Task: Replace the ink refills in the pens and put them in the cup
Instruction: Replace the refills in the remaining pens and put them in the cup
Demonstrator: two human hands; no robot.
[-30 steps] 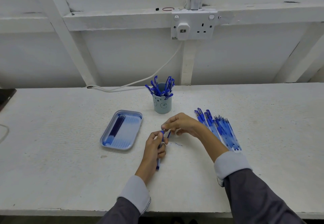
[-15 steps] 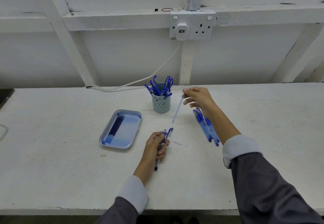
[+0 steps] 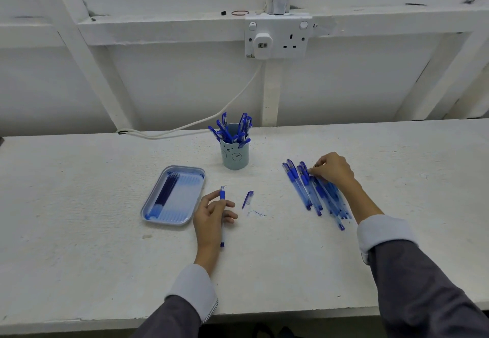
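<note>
Being gripped by the left hand [image 3: 211, 216], lower centre, the pen barrel [image 3: 222, 195] is pointed up-frame. Refills [image 3: 166, 192] are laid in the tray [image 3: 148, 213] just left of it, long axes roughly parallel, so the left hand is nearer. The right hand [image 3: 333, 171] is curled over the pen pile [image 3: 312, 195], mid-right; whether anything is pinched cannot be told. The cup [image 3: 235, 156] is set above centre.

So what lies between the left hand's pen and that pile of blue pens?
A loose blue plastic pen cap and a small blue ink scribble, seen from the head view.
</note>
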